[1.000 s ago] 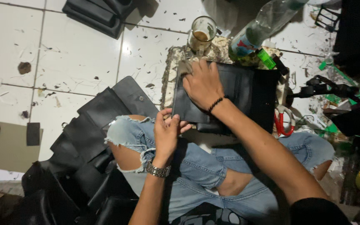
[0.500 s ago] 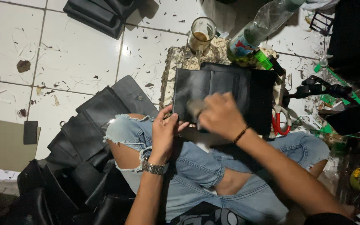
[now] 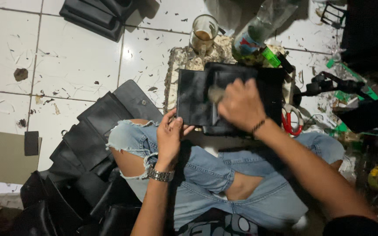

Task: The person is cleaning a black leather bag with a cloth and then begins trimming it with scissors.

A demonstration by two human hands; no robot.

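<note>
Seated cross-legged on a white tiled floor point(image 3: 66, 65), working a black leather panel point(image 3: 195, 102) laid flat on a stained board point(image 3: 173, 72) just ahead of the knees. Left hand point(image 3: 170, 137) at the panel's near left corner, thumb and fingertips pinching that edge against the board. Right hand point(image 3: 240, 106) over the panel's middle, fingers curled and pressed together around a small greyish pad point(image 3: 216, 94); blurred, so the exact grip cannot be told.

Risks, judged from this layout: a light pinch at one corner only, so a firm rub likely to skid or swivel the panel on the board. Glass mug point(image 3: 203, 31) of brown liquid touching the board's far edge and a plastic bottle point(image 3: 259, 30) leaning beside it, both within a long stroke's reach; a knock likely to spill onto the leather. Red-handled scissors point(image 3: 290, 122) just beside the right wrist, an easy snag. Stacked black leather pieces point(image 3: 92, 131) against the left knee, liable to slide if the leg shifts.
</note>
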